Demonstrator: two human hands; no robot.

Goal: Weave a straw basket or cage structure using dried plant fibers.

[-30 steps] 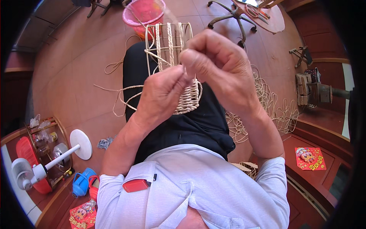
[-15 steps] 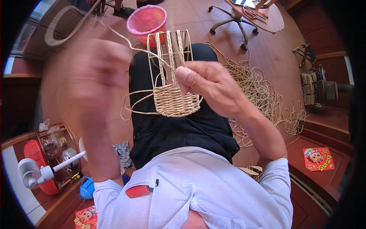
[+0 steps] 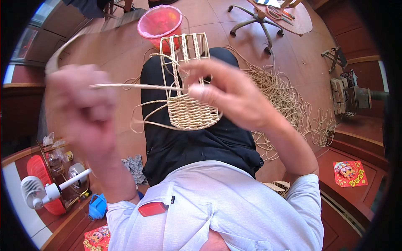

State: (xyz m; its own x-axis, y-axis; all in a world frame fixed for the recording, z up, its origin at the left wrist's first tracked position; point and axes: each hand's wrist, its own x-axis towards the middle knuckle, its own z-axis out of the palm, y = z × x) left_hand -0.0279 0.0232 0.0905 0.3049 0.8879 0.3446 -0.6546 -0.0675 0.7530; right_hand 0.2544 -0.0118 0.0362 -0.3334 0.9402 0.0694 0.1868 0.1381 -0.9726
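A half-woven straw basket (image 3: 193,112) with a wire frame lies across my lap. Its near end is covered in tight weave, while the far end shows bare frame crossed by several lengthwise cords. My left hand (image 3: 83,94), smeared by motion, is closed in a fist out to the left. From it a straw cord (image 3: 138,86) runs taut to the edge of the weave. Over the right side of the frame is my right hand (image 3: 226,94), thumb and fingers apart, the thumb near where the cord meets the basket. Loose cord loops (image 3: 153,111) stick out at the basket's left.
Beyond my knees stands a pink bucket (image 3: 144,25). A large heap of straw cord (image 3: 289,108) covers the floor at right. Scissors (image 3: 279,16) lie on a round tabletop at the far right. A white fan (image 3: 35,190) and a blue jug (image 3: 97,206) are at left.
My left hand has swung left and down, drawing the cord straight sideways. My right hand has loosened from its pinch, its fingers now spread over the frame.
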